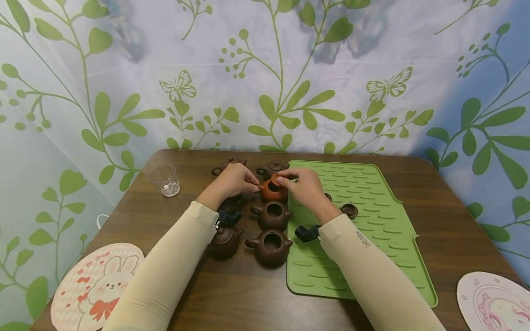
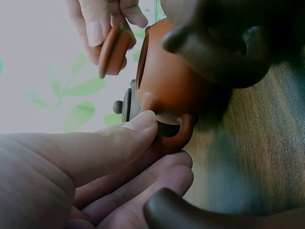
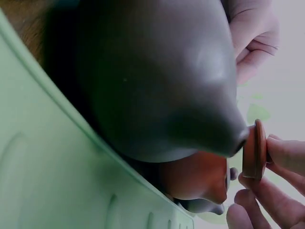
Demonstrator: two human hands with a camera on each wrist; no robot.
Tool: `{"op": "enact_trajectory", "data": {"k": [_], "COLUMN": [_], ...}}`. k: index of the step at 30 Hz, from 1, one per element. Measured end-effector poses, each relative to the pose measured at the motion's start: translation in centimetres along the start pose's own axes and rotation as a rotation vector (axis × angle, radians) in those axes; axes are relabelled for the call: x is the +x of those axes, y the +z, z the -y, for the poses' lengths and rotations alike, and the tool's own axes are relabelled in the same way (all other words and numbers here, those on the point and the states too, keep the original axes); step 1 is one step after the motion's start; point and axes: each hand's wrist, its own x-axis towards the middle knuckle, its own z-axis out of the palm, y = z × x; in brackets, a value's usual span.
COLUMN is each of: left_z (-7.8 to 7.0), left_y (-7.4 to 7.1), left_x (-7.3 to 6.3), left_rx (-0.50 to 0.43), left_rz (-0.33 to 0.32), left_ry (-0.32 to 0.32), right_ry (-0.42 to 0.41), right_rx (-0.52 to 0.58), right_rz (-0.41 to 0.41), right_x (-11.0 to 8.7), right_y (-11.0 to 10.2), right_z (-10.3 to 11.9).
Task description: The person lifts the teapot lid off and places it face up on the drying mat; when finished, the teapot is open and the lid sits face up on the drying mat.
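My left hand (image 1: 237, 180) pinches the loop handle of a small orange-brown clay teapot (image 1: 273, 196), thumb on top in the left wrist view. My right hand (image 1: 305, 186) holds that teapot's round lid (image 3: 252, 153) between thumb and fingers. The lid is tilted up on edge beside the open mouth, apart from it in the left wrist view. Nearer me stand two dark brown teapots without lids, one in the middle (image 1: 273, 225) and one in front (image 1: 271, 258). Behind the orange one sits a lidded dark teapot (image 1: 275, 171).
A green ridged mat (image 1: 352, 184) covers the right side, with dark lids such as one (image 1: 349, 210) on it. More lidded teapots, including one (image 1: 223, 246), stand left, partly behind my arm. A clear glass (image 1: 165, 181), a rabbit placemat (image 1: 70, 294) and a pink placemat (image 1: 492, 294) lie outward.
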Motion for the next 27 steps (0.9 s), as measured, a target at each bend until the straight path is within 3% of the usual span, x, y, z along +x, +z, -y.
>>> {"op": "enact_trajectory", "data": {"k": [8,15,27], "left_z": [-0.1,-0.2,-0.2], "left_y": [0.0,0.0,0.0], "left_x": [-0.1,-0.2,-0.4], "left_rx": [-0.023,-0.015,-0.025], "left_rz": [0.013,0.013,0.02], "left_ry": [0.016,0.012,0.005], "right_ry": [0.013,-0.048,0.002], "right_rx": [0.056,0.155,0.235], "right_rz": [0.001,0.035,0.196], "right_x": [-0.4,-0.7,-1.3], "right_y": [-0.4,-0.8,-1.8], "right_z": [0.1,-0.1,-0.7]}}
